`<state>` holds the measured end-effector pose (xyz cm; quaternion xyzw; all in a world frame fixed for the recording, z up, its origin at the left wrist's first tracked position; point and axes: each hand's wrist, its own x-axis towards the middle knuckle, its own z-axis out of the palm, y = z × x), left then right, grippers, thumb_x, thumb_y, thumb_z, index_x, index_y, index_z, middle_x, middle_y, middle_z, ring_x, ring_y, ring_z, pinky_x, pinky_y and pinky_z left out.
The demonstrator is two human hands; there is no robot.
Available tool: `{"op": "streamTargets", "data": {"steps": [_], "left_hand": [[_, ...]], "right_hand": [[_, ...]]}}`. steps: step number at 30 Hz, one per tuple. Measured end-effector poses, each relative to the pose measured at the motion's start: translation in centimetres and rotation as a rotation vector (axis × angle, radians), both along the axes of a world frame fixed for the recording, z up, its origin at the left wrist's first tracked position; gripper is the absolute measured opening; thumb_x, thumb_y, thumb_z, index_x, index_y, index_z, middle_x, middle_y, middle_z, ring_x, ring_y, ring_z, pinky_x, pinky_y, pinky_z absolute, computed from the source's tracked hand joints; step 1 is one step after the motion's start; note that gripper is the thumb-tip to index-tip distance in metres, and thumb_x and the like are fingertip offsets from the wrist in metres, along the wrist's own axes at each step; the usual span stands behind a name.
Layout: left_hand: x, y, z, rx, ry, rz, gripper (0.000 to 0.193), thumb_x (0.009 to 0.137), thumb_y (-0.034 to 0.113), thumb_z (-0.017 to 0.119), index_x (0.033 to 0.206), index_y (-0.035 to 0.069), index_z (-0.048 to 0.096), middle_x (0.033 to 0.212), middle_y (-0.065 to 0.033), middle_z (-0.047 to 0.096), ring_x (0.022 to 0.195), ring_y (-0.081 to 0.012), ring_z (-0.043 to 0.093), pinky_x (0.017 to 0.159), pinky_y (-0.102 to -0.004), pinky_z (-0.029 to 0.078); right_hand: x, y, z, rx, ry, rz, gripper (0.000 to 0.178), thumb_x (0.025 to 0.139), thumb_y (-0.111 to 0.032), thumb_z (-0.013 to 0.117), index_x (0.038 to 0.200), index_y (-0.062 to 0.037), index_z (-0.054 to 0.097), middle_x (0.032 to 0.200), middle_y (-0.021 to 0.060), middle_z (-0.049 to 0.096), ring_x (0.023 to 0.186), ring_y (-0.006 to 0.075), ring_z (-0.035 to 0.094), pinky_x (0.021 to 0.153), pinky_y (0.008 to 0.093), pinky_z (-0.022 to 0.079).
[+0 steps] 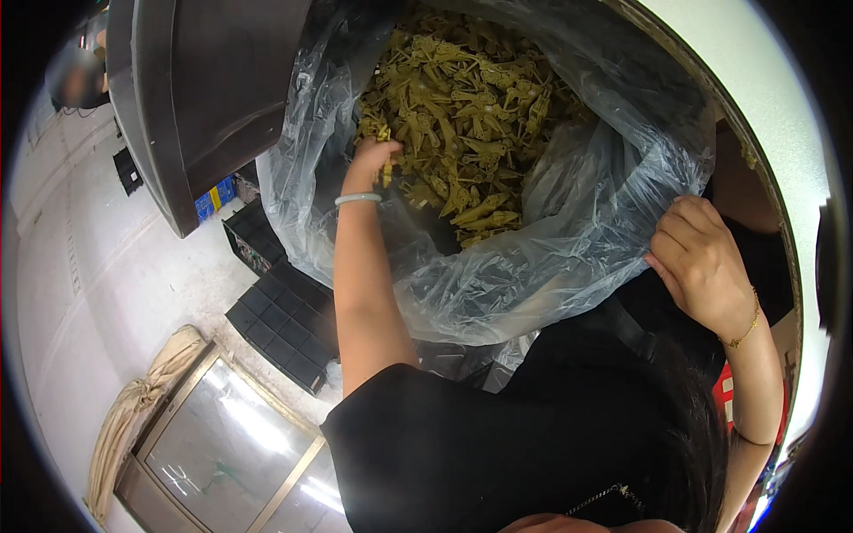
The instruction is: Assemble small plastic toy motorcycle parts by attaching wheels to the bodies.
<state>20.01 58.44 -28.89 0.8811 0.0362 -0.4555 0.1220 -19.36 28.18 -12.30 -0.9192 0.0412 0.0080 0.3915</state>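
A large clear plastic bag hangs wide at the mouth. Inside lies a heap of small olive-yellow parts, jagged and thin-armed; their exact kind I cannot make out. My left hand, with a pale bangle at the wrist, reaches into the bag at the heap's left side. Its fingers are closed on a few brighter yellow parts, partly hidden by the hand. On the right, my right hand pinches the bag's rim and holds it up; a thin gold bracelet circles that wrist.
A dark grey panel rises at the upper left, beside the bag. Black crates stand on the pale floor to the left. Lower down are a metal-framed glass panel and a tied beige cloth. A white surface curves along the right.
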Motion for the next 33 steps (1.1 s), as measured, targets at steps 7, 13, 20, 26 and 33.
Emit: {"op": "streamTargets", "data": {"steps": [7, 13, 20, 26, 33], "left_hand": [[-1.4, 0.4, -1.7, -0.075, 0.151, -0.109, 0.025, 0.073, 0.018, 0.074, 0.085, -0.001, 0.065, 0.076, -0.0072, 0.065, 0.061, -0.0157, 0.057, 0.058, -0.028, 0.044], [-2.0, 0.5, -2.3, -0.011, 0.098, -0.271, 0.05, 0.065, 0.013, 0.079, 0.107, -0.004, 0.057, 0.088, -0.0099, 0.067, 0.073, -0.0191, 0.063, 0.068, -0.0304, 0.049], [-1.7, 0.7, 0.0, -0.169, 0.172, -0.071, 0.048, 0.067, 0.009, 0.077, 0.109, -0.002, 0.057, 0.098, -0.0109, 0.068, 0.078, -0.0193, 0.064, 0.07, -0.0292, 0.049], [-1.1, 0.2, 0.5, -0.317, 0.204, 0.033, 0.026, 0.072, 0.011, 0.073, 0.091, -0.003, 0.062, 0.077, -0.0089, 0.068, 0.066, -0.015, 0.058, 0.062, -0.0264, 0.045], [-0.7, 1.3, -0.5, -0.389, 0.243, 0.14, 0.042, 0.07, 0.011, 0.076, 0.103, -0.007, 0.056, 0.082, -0.01, 0.066, 0.069, -0.0164, 0.059, 0.066, -0.0267, 0.045]], "right_hand": [[0.0, -0.2, 0.0, -0.002, 0.002, -0.001, 0.02, 0.062, -0.006, 0.071, 0.071, -0.0008, 0.054, 0.076, 0.0104, 0.053, 0.08, 0.028, 0.053, 0.078, 0.0376, 0.046], [-0.1, -0.1, 0.0, 0.005, 0.001, -0.015, 0.02, 0.062, -0.006, 0.071, 0.07, -0.0008, 0.054, 0.075, 0.0107, 0.052, 0.08, 0.028, 0.053, 0.078, 0.0373, 0.046], [-0.4, -0.2, -0.3, 0.013, -0.02, -0.022, 0.019, 0.063, -0.005, 0.071, 0.069, -0.0007, 0.053, 0.074, 0.0109, 0.052, 0.078, 0.0281, 0.052, 0.077, 0.0375, 0.045], [-0.4, -0.1, 0.0, 0.023, 0.008, -0.025, 0.017, 0.065, -0.006, 0.069, 0.069, -0.0013, 0.053, 0.075, 0.0109, 0.051, 0.079, 0.0281, 0.051, 0.078, 0.0376, 0.045], [-0.1, -0.4, -0.1, 0.028, -0.01, -0.017, 0.017, 0.065, -0.006, 0.07, 0.069, -0.0011, 0.054, 0.075, 0.0107, 0.052, 0.08, 0.0277, 0.052, 0.078, 0.0373, 0.045]]}}
